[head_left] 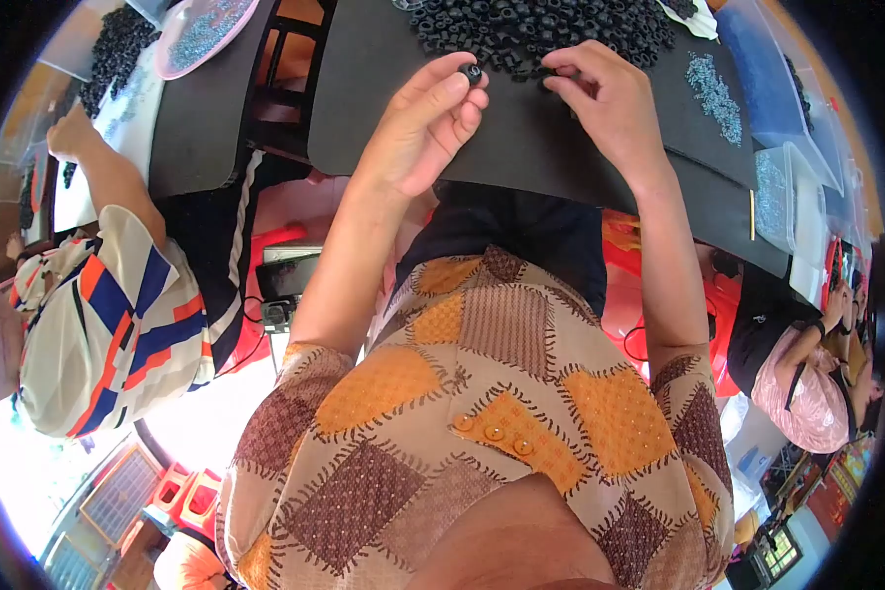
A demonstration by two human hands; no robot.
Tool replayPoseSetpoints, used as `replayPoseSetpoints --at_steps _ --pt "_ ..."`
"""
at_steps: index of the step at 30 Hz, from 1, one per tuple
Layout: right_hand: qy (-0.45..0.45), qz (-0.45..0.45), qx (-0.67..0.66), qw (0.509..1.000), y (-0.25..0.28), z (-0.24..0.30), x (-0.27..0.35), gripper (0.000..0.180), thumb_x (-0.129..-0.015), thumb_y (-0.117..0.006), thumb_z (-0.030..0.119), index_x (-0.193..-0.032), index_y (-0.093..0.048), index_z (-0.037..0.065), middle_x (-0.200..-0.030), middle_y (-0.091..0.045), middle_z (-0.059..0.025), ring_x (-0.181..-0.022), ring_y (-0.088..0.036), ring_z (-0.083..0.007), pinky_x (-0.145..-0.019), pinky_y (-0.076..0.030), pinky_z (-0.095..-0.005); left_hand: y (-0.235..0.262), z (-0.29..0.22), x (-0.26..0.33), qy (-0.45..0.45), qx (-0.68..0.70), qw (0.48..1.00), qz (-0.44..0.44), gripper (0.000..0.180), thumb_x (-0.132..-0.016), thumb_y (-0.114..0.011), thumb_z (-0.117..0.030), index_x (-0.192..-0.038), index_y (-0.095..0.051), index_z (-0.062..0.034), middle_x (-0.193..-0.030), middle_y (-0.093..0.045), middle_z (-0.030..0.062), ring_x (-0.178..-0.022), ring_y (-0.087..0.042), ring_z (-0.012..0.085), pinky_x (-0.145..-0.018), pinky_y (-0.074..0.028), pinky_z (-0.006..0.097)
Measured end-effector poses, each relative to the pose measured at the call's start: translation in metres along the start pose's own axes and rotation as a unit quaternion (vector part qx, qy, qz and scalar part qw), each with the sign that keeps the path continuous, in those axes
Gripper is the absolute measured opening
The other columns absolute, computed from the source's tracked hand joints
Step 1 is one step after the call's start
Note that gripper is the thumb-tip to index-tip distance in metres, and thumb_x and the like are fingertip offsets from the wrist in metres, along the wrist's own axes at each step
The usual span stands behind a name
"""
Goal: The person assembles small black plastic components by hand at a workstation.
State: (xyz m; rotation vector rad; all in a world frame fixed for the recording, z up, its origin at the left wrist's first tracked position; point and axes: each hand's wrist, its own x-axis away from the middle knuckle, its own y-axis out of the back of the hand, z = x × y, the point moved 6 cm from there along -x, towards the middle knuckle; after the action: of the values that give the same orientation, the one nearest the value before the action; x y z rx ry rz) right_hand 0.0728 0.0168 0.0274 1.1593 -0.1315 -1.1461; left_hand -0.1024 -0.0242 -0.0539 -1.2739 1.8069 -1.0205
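Fingers of left hand (421,126): pinching one small black part (474,75), end face exposed, likely for viewing; right hand (615,108): fingertips nearly together, contents unclear; black pile (560,29): on desk (364,93), beyond both, presumably for reach.

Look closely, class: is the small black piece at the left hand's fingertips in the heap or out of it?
Out: the left hand pinches the black piece between thumb and finger, nearer than the heap.

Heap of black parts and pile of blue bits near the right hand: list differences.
The heap of black parts spreads wide; the pile of blue bits is smaller. The black parts look chunky, the blue bits finer. The pile lies right of the heap. Both are made of small, loose pieces.
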Motion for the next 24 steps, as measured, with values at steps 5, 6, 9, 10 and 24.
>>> replayPoseSetpoints --at_steps 5,6,9,10,24 --pt "0.032 0.022 0.092 0.995 -0.021 0.009 -0.01 0.019 -0.081 -0.069 0.013 -0.099 -0.068 0.009 -0.086 -0.061 -0.0046 -0.073 -0.062 -0.0204 -0.07 -0.051 -0.0293 -0.006 0.001 -0.003 0.003 0.033 0.999 0.001 0.03 -0.092 -0.06 -0.003 -0.122 -0.055 0.0 -0.109 -0.061 0.0145 -0.095 -0.062 0.0181 -0.082 -0.056 0.024" --pt "0.053 0.011 0.128 0.99 -0.023 0.008 -0.011 0.018 -0.081 -0.07 0.013 -0.098 -0.068 0.008 -0.088 -0.062 -0.0046 -0.074 -0.062 -0.0222 -0.071 -0.051 -0.0309 -0.007 0.002 -0.004 0.003 0.037 0.999 -0.004 0.028 -0.092 -0.061 -0.002 -0.119 -0.057 0.0011 -0.107 -0.063 0.0151 -0.093 -0.065 0.0181 -0.082 -0.057 0.024" --pt "0.069 0.015 0.123 0.99 -0.021 0.01 -0.011 0.017 -0.081 -0.069 0.009 -0.098 -0.067 0.007 -0.09 -0.062 -0.0048 -0.076 -0.064 -0.0197 -0.071 -0.051 -0.0285 -0.004 0.005 -0.003 0.014 0.03 0.999 0.003 0.031 -0.094 -0.058 -0.002 -0.124 -0.054 -0.0006 -0.113 -0.059 0.016 -0.099 -0.061 0.0195 -0.085 -0.056 0.024" --pt "0.071 0.017 0.121 0.99 -0.02 0.01 -0.009 0.017 -0.081 -0.069 0.009 -0.098 -0.067 0.007 -0.09 -0.062 -0.0048 -0.076 -0.064 -0.0197 -0.071 -0.051 -0.0285 -0.004 0.005 -0.003 0.013 0.029 0.999 0.001 0.031 -0.094 -0.058 -0.002 -0.124 -0.054 -0.0006 -0.113 -0.059 0.016 -0.099 -0.061 0.0195 -0.085 -0.056 0.024" --pt "-0.091 -0.025 -0.418 0.904 -0.004 0.015 0.026 0.013 -0.082 -0.07 -0.003 -0.094 -0.067 0.001 -0.09 -0.067 -0.0016 -0.084 -0.064 -0.0075 -0.077 -0.051 -0.0215 -0.018 0.012 -0.005 -0.004 -0.161 0.987 -0.015 0.03 -0.088 -0.067 -0.003 -0.117 -0.061 -0.0028 -0.101 -0.067 0.0091 -0.094 -0.066 0.018 -0.084 -0.055 0.026"
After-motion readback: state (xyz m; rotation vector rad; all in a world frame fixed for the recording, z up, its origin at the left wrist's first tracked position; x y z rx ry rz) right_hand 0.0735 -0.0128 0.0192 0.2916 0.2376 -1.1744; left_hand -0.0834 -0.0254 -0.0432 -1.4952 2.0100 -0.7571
